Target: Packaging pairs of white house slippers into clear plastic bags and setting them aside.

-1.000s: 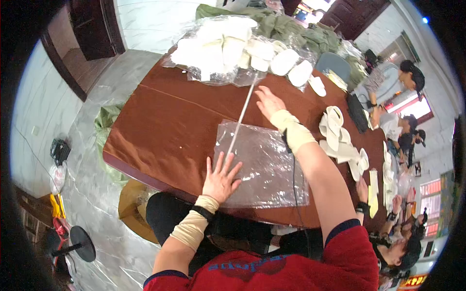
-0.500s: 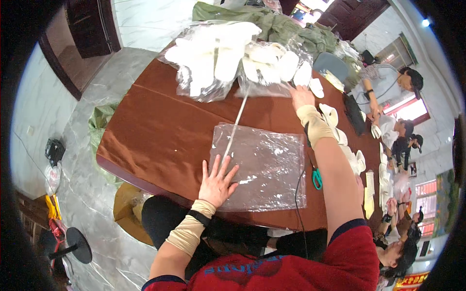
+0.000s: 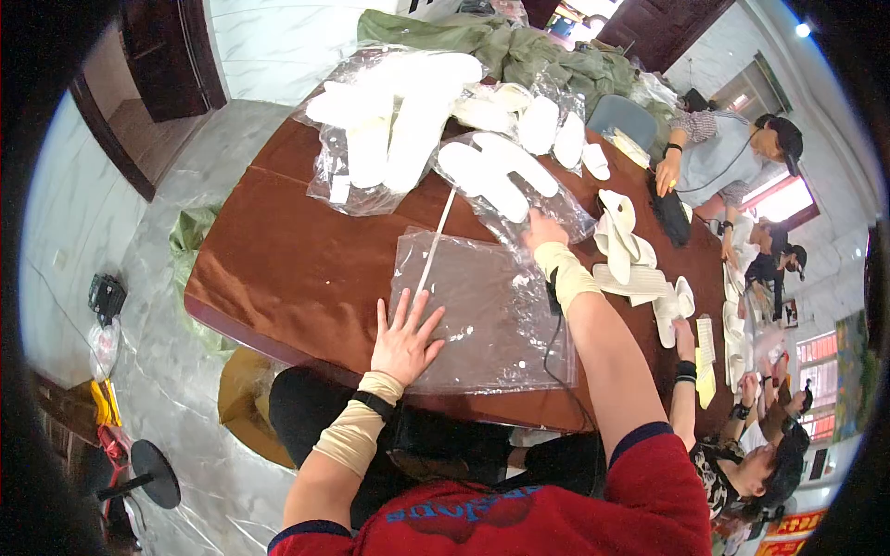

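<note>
My left hand (image 3: 405,341) lies with its fingers spread on a flat clear plastic bag (image 3: 482,347), near the front edge of the table. A thin white strip (image 3: 437,239) runs from beside its fingertips toward the far side. Beyond the bag, my right hand (image 3: 547,229) grips the near edge of a clear bag of white slippers (image 3: 484,181). This slipper bag rests on the table and its near end reaches over the flat bag. The right fingertips are partly hidden by the plastic.
More bagged white slippers (image 3: 414,120) lie at the far side of the brown-covered table (image 3: 269,250). Loose slippers (image 3: 623,236) lie to the right, where a co-worker's hand (image 3: 683,341) touches one. A black cable (image 3: 554,361) crosses the flat bag. Other people sit along the right.
My right hand has drawn one bag of slippers nearer, away from the others at the back. My left hand stays spread on the flat bag. The co-worker's hand now shows by the loose slippers.
</note>
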A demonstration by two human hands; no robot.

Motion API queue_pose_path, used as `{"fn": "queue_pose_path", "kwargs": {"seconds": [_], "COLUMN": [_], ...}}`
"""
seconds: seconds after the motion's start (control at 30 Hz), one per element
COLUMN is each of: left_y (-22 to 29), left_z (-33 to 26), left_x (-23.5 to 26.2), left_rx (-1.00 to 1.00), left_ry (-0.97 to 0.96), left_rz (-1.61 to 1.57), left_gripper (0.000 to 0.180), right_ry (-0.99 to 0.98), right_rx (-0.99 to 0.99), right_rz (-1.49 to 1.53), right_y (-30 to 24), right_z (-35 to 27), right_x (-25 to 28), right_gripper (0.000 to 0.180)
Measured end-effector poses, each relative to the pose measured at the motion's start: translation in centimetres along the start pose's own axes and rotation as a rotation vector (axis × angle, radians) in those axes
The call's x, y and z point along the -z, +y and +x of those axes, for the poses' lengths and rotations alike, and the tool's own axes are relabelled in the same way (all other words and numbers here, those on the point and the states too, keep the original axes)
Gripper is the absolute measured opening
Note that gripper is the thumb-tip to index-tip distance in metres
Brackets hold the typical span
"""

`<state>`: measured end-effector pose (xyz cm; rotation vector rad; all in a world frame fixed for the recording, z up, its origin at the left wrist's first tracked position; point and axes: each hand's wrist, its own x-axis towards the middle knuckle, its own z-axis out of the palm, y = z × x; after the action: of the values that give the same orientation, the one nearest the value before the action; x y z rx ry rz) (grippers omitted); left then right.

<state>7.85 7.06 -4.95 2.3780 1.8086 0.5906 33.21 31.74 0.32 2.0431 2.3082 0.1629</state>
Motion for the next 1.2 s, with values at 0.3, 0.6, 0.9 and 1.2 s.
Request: {"fn": "queue_pose_path", "kwargs": {"seconds": [0.3, 0.6, 0.9, 1.2], "left_y": [-0.3, -0.4, -0.1, -0.1], "left_z": [-1.2, -0.4, -0.2, -0.5], "left_x": [-0.6, -1.3, -2.4, -1.5], "left_rx": [-0.003, -0.029, -0.016, -0.028], "left_ry": [0.0, 0.046, 0.035, 0.031], "left_rz": [0.015, 0.079, 0.141, 0.103], "left_gripper": [0.055, 0.055, 0.048, 0.048], "right_ry": [0.643, 0.165, 0.124, -0.039], "right_rx": [-0.018, 0.556, -0.266, -0.444], "right_rz": [0.332, 0.457, 0.98, 1.324], "right_y": [4.1, 5.5, 13.4, 12.0], "right_z": [3.8, -3.2, -9.0, -23.5], "right_x": [18.4, 28.8, 12.1, -0.3], "right_gripper": [0.034, 0.029, 0.022, 0.023]}}
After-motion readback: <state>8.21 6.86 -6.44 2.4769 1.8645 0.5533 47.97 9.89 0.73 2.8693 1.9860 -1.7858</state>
